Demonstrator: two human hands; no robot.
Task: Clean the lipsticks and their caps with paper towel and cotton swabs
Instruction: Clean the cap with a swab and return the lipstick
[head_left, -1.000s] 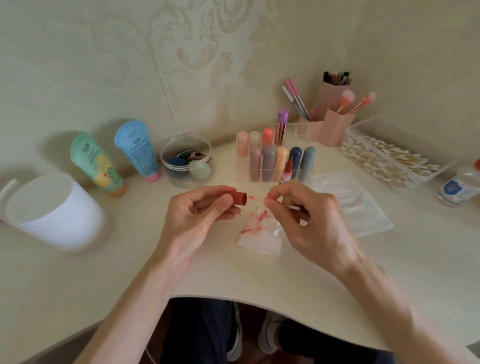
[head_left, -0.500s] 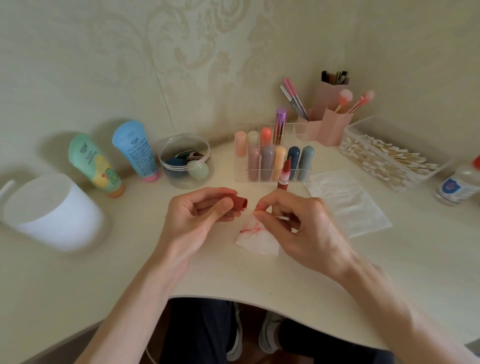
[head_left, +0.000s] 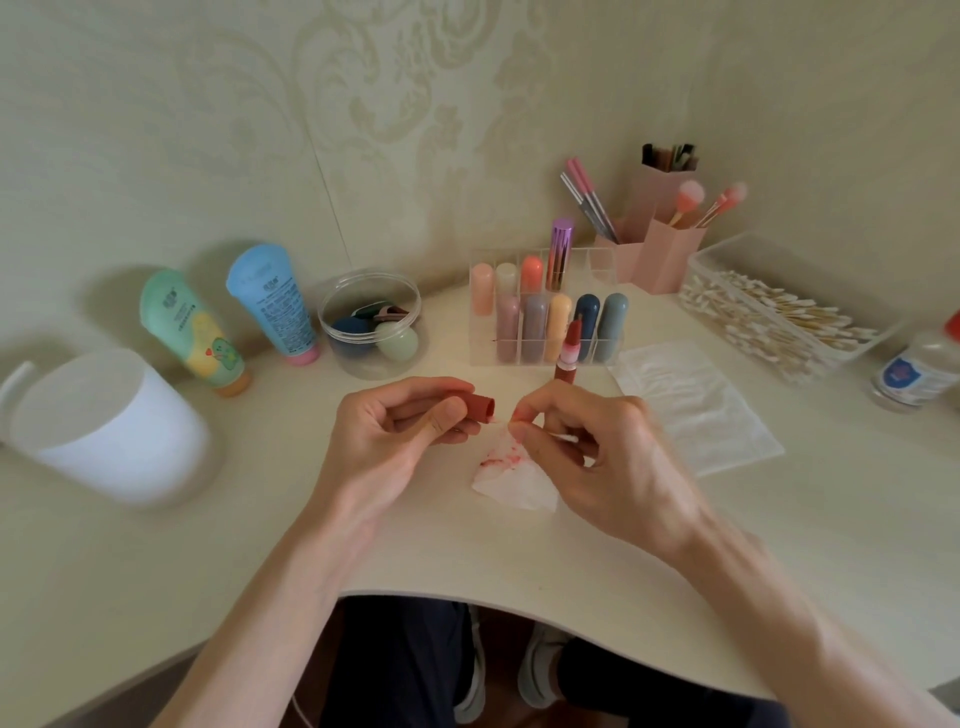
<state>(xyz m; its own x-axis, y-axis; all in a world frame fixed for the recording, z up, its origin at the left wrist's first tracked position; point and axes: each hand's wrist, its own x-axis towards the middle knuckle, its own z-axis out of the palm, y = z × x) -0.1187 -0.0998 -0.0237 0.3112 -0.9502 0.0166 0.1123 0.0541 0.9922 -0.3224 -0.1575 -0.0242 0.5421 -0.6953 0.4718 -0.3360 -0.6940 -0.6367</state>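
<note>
My left hand (head_left: 405, 431) grips a dark red lipstick cap (head_left: 480, 406), its open end pointing right. My right hand (head_left: 582, 457) pinches a cotton swab (head_left: 563, 439) between thumb and forefinger, its stained tip just at the cap's mouth. Under both hands lies a folded paper towel (head_left: 514, 480) smeared with red. The uncapped red lipstick (head_left: 569, 351) stands upright on the desk behind my right hand, in front of a clear organiser (head_left: 545, 312) holding several capped lipsticks.
A clear tray of cotton swabs (head_left: 769, 312) and pink brush holders (head_left: 670, 244) sit at the back right, with a plastic sleeve (head_left: 696, 405) and a small bottle (head_left: 914, 371) nearby. A white cup (head_left: 109, 426), two tubes (head_left: 270, 306) and a sponge jar (head_left: 371, 325) stand on the left.
My right hand has drawn closer to the cap, bringing the swab's tip from a gap away to the cap's mouth. The standing lipstick has come into view behind it.
</note>
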